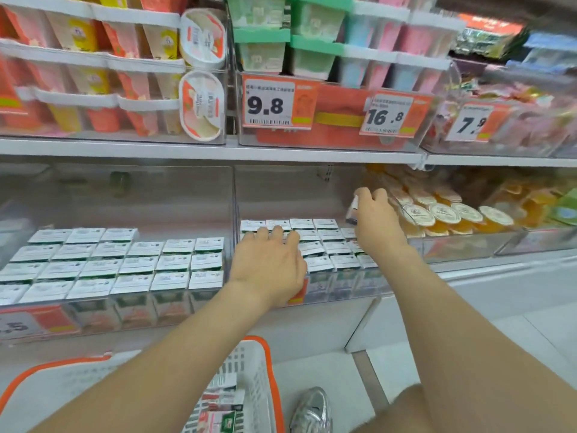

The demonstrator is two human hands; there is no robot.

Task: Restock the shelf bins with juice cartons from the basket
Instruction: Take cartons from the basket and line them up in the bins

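Two clear shelf bins hold rows of small juice cartons with white tops. My left hand (268, 260) lies flat on the carton tops in the middle bin (340, 289), fingers spread and straight. My right hand (374, 214) grips a single juice carton (353, 210) tilted above the far right corner of that same bin. The left bin (93, 320) is packed with cartons (125, 264). Below, the white basket with an orange rim (271, 364) holds a few more cartons (221, 410).
The upper shelf (218, 150) carries dessert cups and price tags 9.8, 16.8 and 7.9. To the right a bin of orange jelly cups (443, 214) sits beside the carton bin. A silver shoe (312, 410) stands on the floor by the basket.
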